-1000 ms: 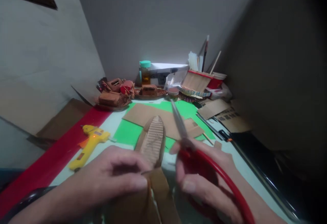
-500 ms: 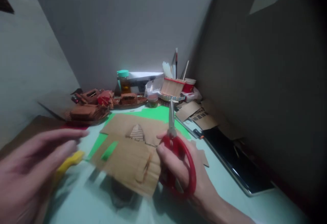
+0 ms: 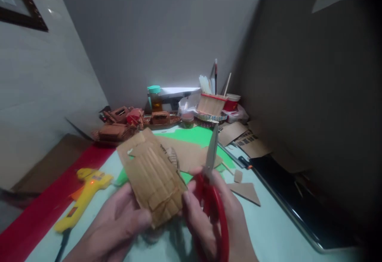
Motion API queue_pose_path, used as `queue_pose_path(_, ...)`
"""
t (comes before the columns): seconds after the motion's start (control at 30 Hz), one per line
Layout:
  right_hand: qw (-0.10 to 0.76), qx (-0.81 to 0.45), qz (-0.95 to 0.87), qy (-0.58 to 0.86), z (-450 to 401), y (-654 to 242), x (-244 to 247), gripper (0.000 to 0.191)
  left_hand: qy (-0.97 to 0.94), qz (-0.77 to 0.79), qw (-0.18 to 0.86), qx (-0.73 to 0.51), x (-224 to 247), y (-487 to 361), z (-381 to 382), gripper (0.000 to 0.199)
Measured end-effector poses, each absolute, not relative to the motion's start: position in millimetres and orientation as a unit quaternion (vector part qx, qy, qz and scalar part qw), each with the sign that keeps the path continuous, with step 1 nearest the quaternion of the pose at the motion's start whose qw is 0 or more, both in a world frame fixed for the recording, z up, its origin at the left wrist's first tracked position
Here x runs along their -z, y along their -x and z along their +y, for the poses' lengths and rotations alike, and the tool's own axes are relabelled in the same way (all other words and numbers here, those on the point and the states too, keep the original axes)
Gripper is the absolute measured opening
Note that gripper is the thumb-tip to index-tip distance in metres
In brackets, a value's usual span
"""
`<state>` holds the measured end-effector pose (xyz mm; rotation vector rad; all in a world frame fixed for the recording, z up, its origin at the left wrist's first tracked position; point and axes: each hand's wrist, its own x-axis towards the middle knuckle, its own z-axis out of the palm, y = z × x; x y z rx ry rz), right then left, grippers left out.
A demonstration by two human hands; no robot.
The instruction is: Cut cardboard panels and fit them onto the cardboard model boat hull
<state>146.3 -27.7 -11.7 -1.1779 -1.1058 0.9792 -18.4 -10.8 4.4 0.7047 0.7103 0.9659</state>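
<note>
A creased piece of brown cardboard is held up over the table, tilted, with a small hole near its far left corner. My left hand grips its lower left edge, thumb on top. My right hand has red-handled scissors in it, blades pointing away and together; its thumb and fingers also touch the cardboard's right edge. Beneath and beyond lie more brown cardboard and a green sheet. To the left of my hands rests a yellow hot glue gun with a lit orange light.
Brown model boats stand at the back left. Behind them are a teal-lidded jar and a stick-sided box with brushes. A dark glossy tablet-like slab lies right, near cardboard scraps and a cutter.
My left hand has come in from the left and taken hold of the cardboard, which is now turned and more upright. The scissors stay in my right hand. The view has shifted left.
</note>
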Motion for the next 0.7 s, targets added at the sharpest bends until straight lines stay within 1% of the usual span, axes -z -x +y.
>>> queue_pose_path(0.13,0.539,-0.372,-0.562,0.505,-33.8,-142.7,17.1,0.023,-0.288,0.387,0.751,-0.450,-9.4,19.0,-16.4,0.090)
queue_pose_path(0.2,0.517,-0.369,-0.588,0.500,-34.7,-143.7,18.4,0.022,-0.285,0.410,0.745,-0.442,-10.3,20.5,-17.6,0.098)
queue_pose_path(0.37,0.464,-0.387,-0.620,0.501,-33.1,-144.8,19.0,0.023,-0.290,0.411,0.765,-0.402,-9.1,25.9,-17.9,0.089)
queue_pose_path(0.5,0.453,-0.429,-0.610,0.488,-30.6,-149.3,14.0,0.025,-0.357,0.462,0.718,-0.378,-6.5,31.2,-15.7,0.087)
queue_pose_path(0.57,0.462,-0.417,-0.615,0.485,-28.5,-157.3,9.7,0.023,-0.352,0.487,0.703,-0.380,-7.9,32.8,-13.7,0.087)
queue_pose_path(0.63,0.457,-0.388,-0.639,0.482,-26.1,-168.1,5.9,0.021,-0.321,0.485,0.710,-0.397,-11.1,33.7,-11.2,0.080)
queue_pose_path(0.7,0.427,-0.378,-0.667,0.479,-23.9,-178.3,4.3,0.018,-0.312,0.462,0.714,-0.423,-14.5,34.8,-8.5,0.067)
